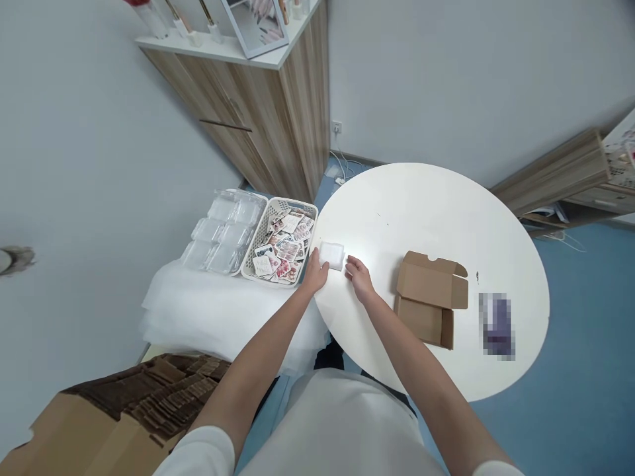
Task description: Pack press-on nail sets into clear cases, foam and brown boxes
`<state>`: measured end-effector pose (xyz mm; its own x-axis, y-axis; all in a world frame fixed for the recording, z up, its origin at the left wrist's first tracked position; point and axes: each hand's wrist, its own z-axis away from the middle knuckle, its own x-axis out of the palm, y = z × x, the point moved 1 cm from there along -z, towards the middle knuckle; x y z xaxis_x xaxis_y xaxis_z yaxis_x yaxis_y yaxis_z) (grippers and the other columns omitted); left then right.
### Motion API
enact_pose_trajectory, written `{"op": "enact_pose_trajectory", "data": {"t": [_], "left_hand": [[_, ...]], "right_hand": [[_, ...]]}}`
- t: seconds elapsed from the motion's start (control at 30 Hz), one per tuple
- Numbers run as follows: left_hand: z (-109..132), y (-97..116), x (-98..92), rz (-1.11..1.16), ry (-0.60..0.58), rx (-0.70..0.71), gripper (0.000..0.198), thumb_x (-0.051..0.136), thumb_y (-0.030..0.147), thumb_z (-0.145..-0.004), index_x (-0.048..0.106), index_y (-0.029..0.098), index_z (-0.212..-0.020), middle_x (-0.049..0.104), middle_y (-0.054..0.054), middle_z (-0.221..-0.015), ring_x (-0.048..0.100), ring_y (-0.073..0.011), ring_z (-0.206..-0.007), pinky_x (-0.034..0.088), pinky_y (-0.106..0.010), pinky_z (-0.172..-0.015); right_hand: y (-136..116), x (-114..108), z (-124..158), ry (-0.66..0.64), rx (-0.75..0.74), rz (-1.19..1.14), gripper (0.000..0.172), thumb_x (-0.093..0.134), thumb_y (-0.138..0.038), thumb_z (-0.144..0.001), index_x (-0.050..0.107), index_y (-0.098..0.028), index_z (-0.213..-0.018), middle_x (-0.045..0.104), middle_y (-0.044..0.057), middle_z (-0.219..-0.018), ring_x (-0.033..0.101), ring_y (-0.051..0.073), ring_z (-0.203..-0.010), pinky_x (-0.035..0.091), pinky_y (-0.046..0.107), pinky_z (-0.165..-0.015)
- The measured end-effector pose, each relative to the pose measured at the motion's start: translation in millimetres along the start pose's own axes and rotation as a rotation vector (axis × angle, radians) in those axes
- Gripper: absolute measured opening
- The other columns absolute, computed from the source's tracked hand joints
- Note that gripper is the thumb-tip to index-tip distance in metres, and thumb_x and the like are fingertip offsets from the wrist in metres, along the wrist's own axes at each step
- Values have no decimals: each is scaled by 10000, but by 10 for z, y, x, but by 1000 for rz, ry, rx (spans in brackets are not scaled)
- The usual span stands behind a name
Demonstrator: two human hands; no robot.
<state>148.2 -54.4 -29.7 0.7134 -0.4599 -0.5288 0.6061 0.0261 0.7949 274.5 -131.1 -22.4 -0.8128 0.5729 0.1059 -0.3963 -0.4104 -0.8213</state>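
A small white square packet (331,255), perhaps wrapped in foam or film, is at the left side of the round white table (421,205). My left hand (314,274) is closed on its left edge, with the thumb near its front corner. Just off the packet's right edge is my right hand (359,277), its fingers slightly curled and apart, holding nothing. To the right of that hand, a brown cardboard box (430,281) stands with its lid folded back; its visible inside is bare cardboard.
Left of the table, a white basket (248,270) holds printed cards beside stacked clear plastic cases (223,231). White foam sheets (213,297) lie in front of them. A large carton (84,430) holds folded cardboard. A blurred purple item (497,326) lies at the table's right.
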Motion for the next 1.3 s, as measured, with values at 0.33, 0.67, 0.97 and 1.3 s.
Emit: {"op": "enact_pose_trajectory", "data": {"t": [0.33,0.67,0.97,1.3], "left_hand": [[9,-138,36,349,-7,-74,439,482,165,-722,495,135,-1159,527,-109,-1191,489,-216,-1094,351,-367,-959],[354,-21,76,376,61,-37,224,590,248,-684,566,148,-883,620,-68,-910,609,-145,-768,480,-295,-724],[1030,557,559,316,-107,126,272,584,291,-718,520,189,-962,567,-57,-1008,607,-134,-777,514,-266,-656],[1409,967,1483,82,-224,238,153,527,161,-738,545,172,-889,567,-49,-969,599,-117,-715,519,-266,-658]], "right_hand": [[45,103,-105,100,-40,91,355,581,-338,-636,553,-214,-967,603,54,-1043,560,179,-934,461,312,-766],[-2,-207,236,129,-140,223,292,596,-333,-619,580,-189,-872,617,51,-949,596,158,-747,469,299,-688],[-50,-1126,1041,229,-309,345,297,569,-352,-683,564,-186,-929,601,68,-898,570,166,-773,484,310,-690],[104,-2190,1277,239,-406,627,191,492,-276,-721,586,-197,-867,581,49,-914,530,148,-707,454,331,-707]]}}
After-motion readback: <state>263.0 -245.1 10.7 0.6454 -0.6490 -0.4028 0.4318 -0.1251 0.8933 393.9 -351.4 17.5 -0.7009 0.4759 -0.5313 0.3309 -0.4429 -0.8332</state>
